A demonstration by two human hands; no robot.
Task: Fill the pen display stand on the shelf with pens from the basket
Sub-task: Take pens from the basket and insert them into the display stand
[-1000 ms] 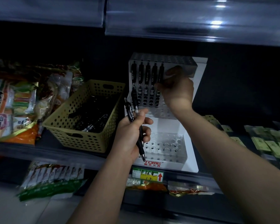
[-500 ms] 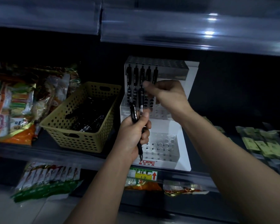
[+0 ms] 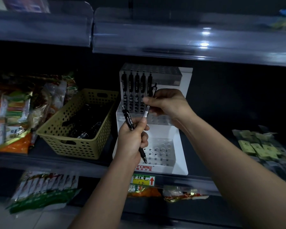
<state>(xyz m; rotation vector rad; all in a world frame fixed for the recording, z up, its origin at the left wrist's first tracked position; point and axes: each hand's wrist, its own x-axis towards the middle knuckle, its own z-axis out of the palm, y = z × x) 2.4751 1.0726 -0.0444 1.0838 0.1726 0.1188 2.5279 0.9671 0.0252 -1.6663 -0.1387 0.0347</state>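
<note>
Pinching tilted pen (image 3: 145, 112), right hand (image 3: 169, 103) hovers above left hand (image 3: 131, 141) gripping black pen (image 3: 128, 120).

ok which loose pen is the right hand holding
The tilted pen with the pale lower barrel, pinched by the right hand in front of the stand; the all-black pen is gripped in the left hand.

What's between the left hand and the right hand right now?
A single pen, pinched by the right hand, its lower end by the thumb of the left hand. The left hand grips another pen. Head view.
</note>
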